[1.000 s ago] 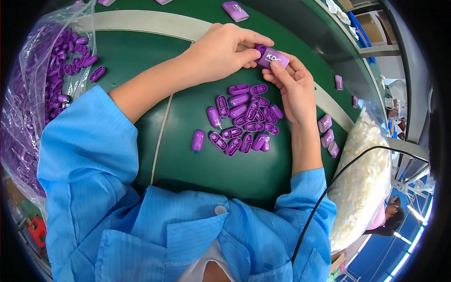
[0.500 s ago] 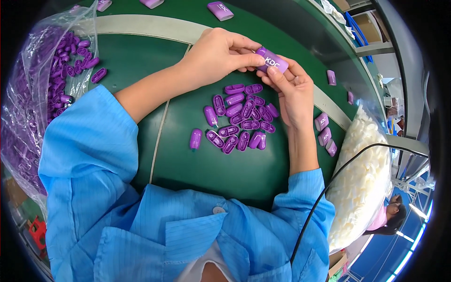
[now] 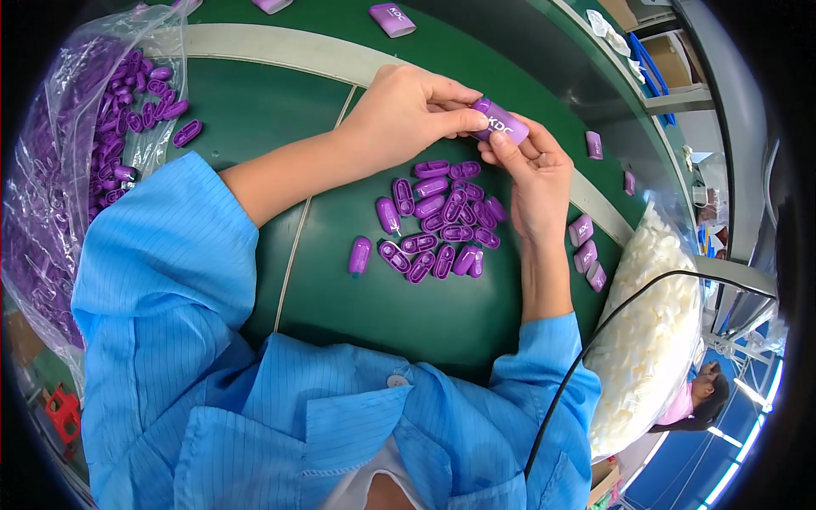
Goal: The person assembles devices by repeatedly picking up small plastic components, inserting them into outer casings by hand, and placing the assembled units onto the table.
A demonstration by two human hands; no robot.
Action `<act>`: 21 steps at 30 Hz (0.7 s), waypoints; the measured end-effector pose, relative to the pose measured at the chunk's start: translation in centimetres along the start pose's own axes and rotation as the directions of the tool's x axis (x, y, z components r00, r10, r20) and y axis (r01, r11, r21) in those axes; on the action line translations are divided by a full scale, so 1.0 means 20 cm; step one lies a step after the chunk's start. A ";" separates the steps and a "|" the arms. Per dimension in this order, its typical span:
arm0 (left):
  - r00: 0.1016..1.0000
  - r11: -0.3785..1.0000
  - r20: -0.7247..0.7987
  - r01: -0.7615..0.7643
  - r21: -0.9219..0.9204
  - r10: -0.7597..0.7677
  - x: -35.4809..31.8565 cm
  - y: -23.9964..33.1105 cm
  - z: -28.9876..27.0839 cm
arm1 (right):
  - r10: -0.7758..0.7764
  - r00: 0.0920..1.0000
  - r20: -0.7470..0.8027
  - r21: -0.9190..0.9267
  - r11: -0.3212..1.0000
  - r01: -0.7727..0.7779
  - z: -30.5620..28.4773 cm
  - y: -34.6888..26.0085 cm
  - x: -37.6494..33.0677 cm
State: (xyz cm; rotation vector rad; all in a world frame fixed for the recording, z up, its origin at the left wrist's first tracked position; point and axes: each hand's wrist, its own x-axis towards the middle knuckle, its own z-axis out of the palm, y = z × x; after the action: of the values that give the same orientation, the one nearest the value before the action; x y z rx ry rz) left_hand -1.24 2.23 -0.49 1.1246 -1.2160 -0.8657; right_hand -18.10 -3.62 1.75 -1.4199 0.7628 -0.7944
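Observation:
Above the green table I hold a light purple, flattened plastic case (image 3: pixel 515 130) with white lettering. A darker purple cap (image 3: pixel 482 105) sits at its left end. My left hand (image 3: pixel 414 115) is closed, with thumb and fingers pinching the cap end. My right hand (image 3: pixel 537 170) grips the body of the case from the right, thumb on its face. Whether the cap is fully seated cannot be made out. Just below my hands lies a loose pile of purple caps (image 3: pixel 455 202), some hollow side up. One cap (image 3: pixel 359 255) lies apart to the left.
On the left stands a clear plastic bag (image 3: pixel 51 170) full of purple caps. At the right is a bag of cream-white small parts (image 3: pixel 650 340), with a black cable (image 3: pixel 586 344) passing over it. Light purple cases (image 3: pixel 393 20) lie on the green belt (image 3: pixel 476 64) beyond the pale rail (image 3: pixel 280 44).
Both hands, still on the case and cap, appear slightly lower and further right in the picture. The whole view has shifted a little. The grip looks unchanged.

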 end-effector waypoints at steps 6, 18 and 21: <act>0.950 0.761 0.001 -0.250 0.599 0.311 -0.09 0.05 0.09 | -0.009 0.999 -0.050 0.115 0.993 0.014 0.04 0.01 -0.03; 0.894 0.945 0.322 0.328 0.004 -0.312 0.05 0.08 -0.07 | 0.172 0.972 0.158 -0.029 0.985 -0.169 -0.07 -0.02 0.03; 0.893 0.921 0.302 0.376 -0.098 -0.333 0.04 0.06 -0.05 | 0.177 0.975 0.131 0.037 0.982 -0.183 -0.07 -0.02 0.03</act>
State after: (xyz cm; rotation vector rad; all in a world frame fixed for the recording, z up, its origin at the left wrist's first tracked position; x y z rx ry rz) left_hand -0.22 1.97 0.89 1.1426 -1.1615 -1.4171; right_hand -18.96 -4.83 2.19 -1.3233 0.7563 -0.5731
